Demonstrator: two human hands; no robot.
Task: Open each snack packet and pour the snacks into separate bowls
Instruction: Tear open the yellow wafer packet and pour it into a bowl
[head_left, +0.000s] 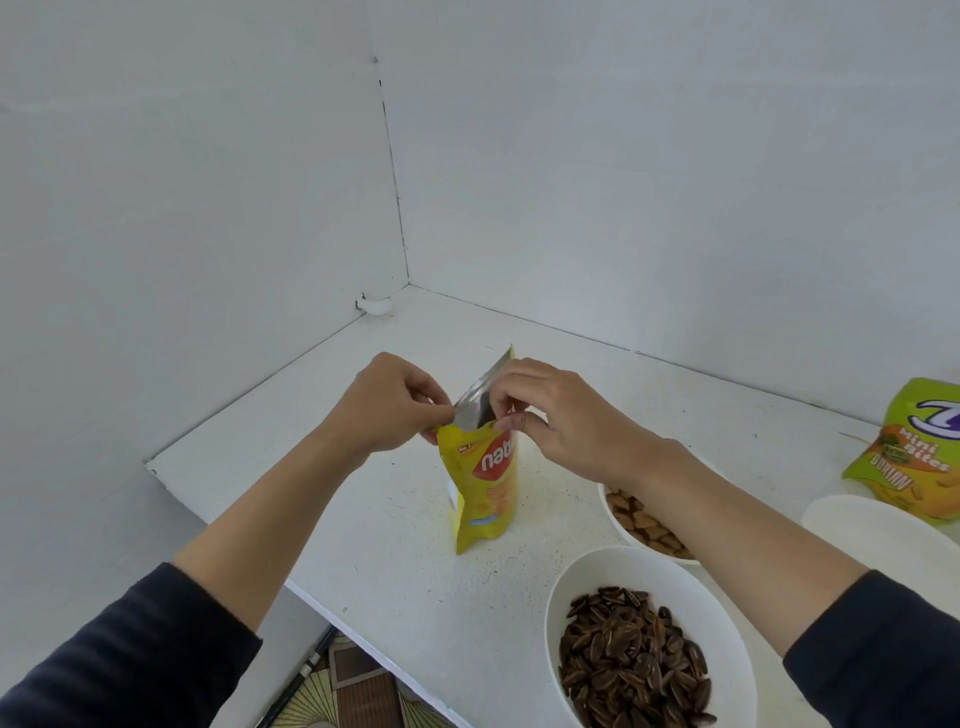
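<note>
A yellow snack packet (485, 486) stands upright on the white table (395, 561), its top open and the silver lining showing. My left hand (387, 405) pinches the left edge of the mouth. My right hand (556, 410) pinches the right edge of the mouth. A white bowl (571, 587) at the front right holds dark sunflower seeds. Behind it, a second white bowl (615, 527) holds light brown snacks, partly hidden under my right forearm. A third white bowl (878, 525) shows at the right edge; its inside is hidden.
A green and orange Mini Bites packet (914, 447) lies at the far right of the table. White walls close in the table at the back and left. The table's near left edge drops to a patterned floor (353, 686).
</note>
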